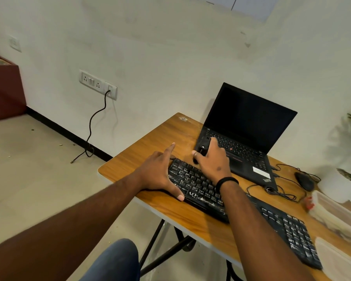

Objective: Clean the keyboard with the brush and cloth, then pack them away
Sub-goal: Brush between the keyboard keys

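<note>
Long black keyboard [245, 205] of matte plastic, keycaps streaked with worn white legends, lying slantwise on a wood-grain table [142, 159] with a pale rounded edge and black folding legs. Left hand [160, 175] flat and spread at the keyboard's left end: forefinger straight and pointing away over bare tabletop, thumb stretched along the near edge of the keys, palm down, forearm reaching in from lower left. Right hand [213, 161] curled round a black brush [203, 148], a chunky dark plastic piece poking out beyond the knuckles, its lower end just past the thumb at the keyboard's far edge; wrist bent downward, a black band round it, forearm crossing over the middle of the keys. Just beyond the right fingers, an open black laptop [245, 138] with a dark flat screen, a red dot amid its keys and a white label on the palm rest. To the right of that hand, well apart, a glossy black mouse [304, 180] with looping thin cables, and a blurred translucent container [336, 211] with a red clip. Cloth not made out anywhere with certainty.
</note>
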Motion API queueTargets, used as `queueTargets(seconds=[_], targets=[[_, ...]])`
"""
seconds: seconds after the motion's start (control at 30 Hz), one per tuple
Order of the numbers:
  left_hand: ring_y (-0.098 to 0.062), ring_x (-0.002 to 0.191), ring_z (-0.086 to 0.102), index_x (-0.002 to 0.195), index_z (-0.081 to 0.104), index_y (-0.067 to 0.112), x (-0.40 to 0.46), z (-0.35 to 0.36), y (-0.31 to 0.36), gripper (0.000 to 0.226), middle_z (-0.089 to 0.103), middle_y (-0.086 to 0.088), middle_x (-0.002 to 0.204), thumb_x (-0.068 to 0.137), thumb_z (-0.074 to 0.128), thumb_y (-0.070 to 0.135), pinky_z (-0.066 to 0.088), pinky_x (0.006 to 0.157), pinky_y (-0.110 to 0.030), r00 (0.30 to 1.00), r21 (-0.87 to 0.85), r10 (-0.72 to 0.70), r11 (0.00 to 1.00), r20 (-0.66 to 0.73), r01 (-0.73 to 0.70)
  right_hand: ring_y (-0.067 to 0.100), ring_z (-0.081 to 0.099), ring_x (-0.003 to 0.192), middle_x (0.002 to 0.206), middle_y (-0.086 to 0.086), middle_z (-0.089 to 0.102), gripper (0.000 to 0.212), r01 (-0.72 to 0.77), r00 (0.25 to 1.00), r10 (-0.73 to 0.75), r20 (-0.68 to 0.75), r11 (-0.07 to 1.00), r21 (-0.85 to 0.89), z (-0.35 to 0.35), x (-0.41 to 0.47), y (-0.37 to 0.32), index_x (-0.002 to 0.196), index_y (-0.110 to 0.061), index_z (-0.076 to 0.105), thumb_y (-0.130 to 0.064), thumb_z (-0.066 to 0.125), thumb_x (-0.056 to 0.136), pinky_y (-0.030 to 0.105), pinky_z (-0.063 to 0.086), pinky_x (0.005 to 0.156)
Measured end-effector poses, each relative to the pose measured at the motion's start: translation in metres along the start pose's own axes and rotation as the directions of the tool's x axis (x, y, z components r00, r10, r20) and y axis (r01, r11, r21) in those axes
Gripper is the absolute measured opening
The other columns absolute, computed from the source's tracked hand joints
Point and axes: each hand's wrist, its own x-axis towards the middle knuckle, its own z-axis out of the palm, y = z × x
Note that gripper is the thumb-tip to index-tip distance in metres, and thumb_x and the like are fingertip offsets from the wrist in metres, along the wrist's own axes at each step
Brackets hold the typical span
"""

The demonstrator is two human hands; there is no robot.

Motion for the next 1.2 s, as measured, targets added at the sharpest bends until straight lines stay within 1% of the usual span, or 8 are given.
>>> queueTargets(seconds=[0.37, 0.47, 0.6, 0.73, 0.83, 0.97, 1.1, 1.2], targets=[[-0.021, 0.137, 0.035, 0.157, -0.014, 0.035, -0.001, 0.000, 0.000, 0.166, 0.040, -0.005, 0.151, 0.029, 0.079, 0.088, 0.037, 0.113, -0.041, 1.000, -0.023, -0.008, 1.000, -0.008, 0.008, 0.021, 0.053, 0.109, 0.105, -0.003, 0.061, 0.041, -0.028, 0.995, 0.013, 0.097, 0.988, 0.150, -0.005, -0.007, 0.004, 0.111, -0.022, 0.048, -0.047, 0.068, 0.086, 0.043, 0.043, 0.095], [-0.022, 0.138, 0.035, 0.158, -0.011, 0.033, -0.003, -0.001, 0.003, 0.165, 0.040, -0.005, 0.151, 0.031, 0.082, 0.084, 0.036, 0.114, -0.041, 1.000, -0.033, -0.008, 0.999, -0.005, 0.008, 0.027, 0.046, 0.113, 0.106, 0.002, 0.061, 0.044, -0.059, 0.998, 0.057, -0.035, 0.996, -0.062, -0.006, -0.011, 0.008, 0.112, -0.022, 0.046, -0.054, 0.063, 0.087, 0.047, 0.035, 0.095], [-0.022, 0.137, 0.035, 0.158, -0.011, 0.034, -0.004, -0.002, 0.004, 0.165, 0.040, -0.004, 0.151, 0.030, 0.082, 0.084, 0.037, 0.113, -0.042, 1.000, -0.041, -0.008, 0.999, -0.007, 0.007, 0.021, 0.052, 0.105, 0.100, -0.006, 0.059, 0.040, -0.099, 0.995, 0.100, 0.004, 0.976, 0.192, -0.010, -0.014, 0.008, 0.109, -0.022, 0.049, -0.050, 0.067, 0.086, 0.044, 0.045, 0.092], [-0.021, 0.138, 0.034, 0.157, -0.011, 0.035, -0.004, -0.002, 0.005, 0.166, 0.040, -0.003, 0.151, 0.029, 0.081, 0.085, 0.035, 0.115, -0.043, 1.000, -0.047, -0.015, 0.999, -0.003, 0.015, 0.028, 0.046, 0.112, 0.106, 0.001, 0.063, 0.046, -0.140, 0.984, 0.136, -0.118, 0.990, -0.023, -0.011, -0.018, 0.014, 0.113, -0.019, 0.045, -0.054, 0.063, 0.088, 0.049, 0.038, 0.095], [-0.020, 0.138, 0.034, 0.157, -0.011, 0.037, -0.004, -0.002, 0.005, 0.166, 0.041, -0.003, 0.151, 0.027, 0.080, 0.087, 0.036, 0.114, -0.045, 1.000, -0.051, -0.026, 0.998, -0.005, 0.025, 0.027, 0.055, 0.107, 0.108, 0.000, 0.063, 0.045, -0.159, 0.983, 0.173, -0.057, 0.967, 0.197, -0.015, -0.016, 0.021, 0.109, -0.022, 0.048, -0.054, 0.066, 0.084, 0.052, 0.045, 0.095], [-0.019, 0.137, 0.035, 0.156, -0.010, 0.038, -0.004, -0.002, 0.004, 0.166, 0.042, -0.002, 0.149, 0.026, 0.079, 0.089, 0.038, 0.113, -0.045, 1.000, -0.055, -0.022, 0.998, -0.008, 0.022, 0.030, 0.048, 0.116, 0.109, 0.001, 0.063, 0.048, -0.189, 0.974, 0.181, -0.135, 0.981, -0.049, -0.018, -0.020, 0.030, 0.116, -0.020, 0.046, -0.053, 0.064, 0.086, 0.049, 0.038, 0.096], [-0.018, 0.136, 0.035, 0.156, -0.011, 0.040, -0.004, -0.002, 0.004, 0.166, 0.042, -0.001, 0.149, 0.025, 0.078, 0.090, 0.038, 0.113, -0.046, 1.000, -0.056, -0.027, 0.998, -0.006, 0.026, 0.023, 0.056, 0.106, 0.106, -0.002, 0.061, 0.041, -0.158, 0.984, 0.172, -0.049, 0.963, 0.217, -0.021, -0.019, 0.036, 0.109, -0.020, 0.049, -0.048, 0.068, 0.086, 0.035, 0.047, 0.082], [-0.020, 0.137, 0.035, 0.156, -0.011, 0.040, -0.005, -0.003, 0.004, 0.166, 0.041, -0.002, 0.150, 0.025, 0.079, 0.089, 0.037, 0.114, -0.046, 1.000, -0.053, -0.028, 0.998, -0.006, 0.027, 0.026, 0.050, 0.109, 0.098, -0.006, 0.055, 0.046, -0.151, 0.983, 0.150, -0.106, 0.989, 0.003, -0.021, -0.022, 0.039, 0.114, -0.020, 0.048, -0.053, 0.064, 0.087, 0.045, 0.041, 0.091]])
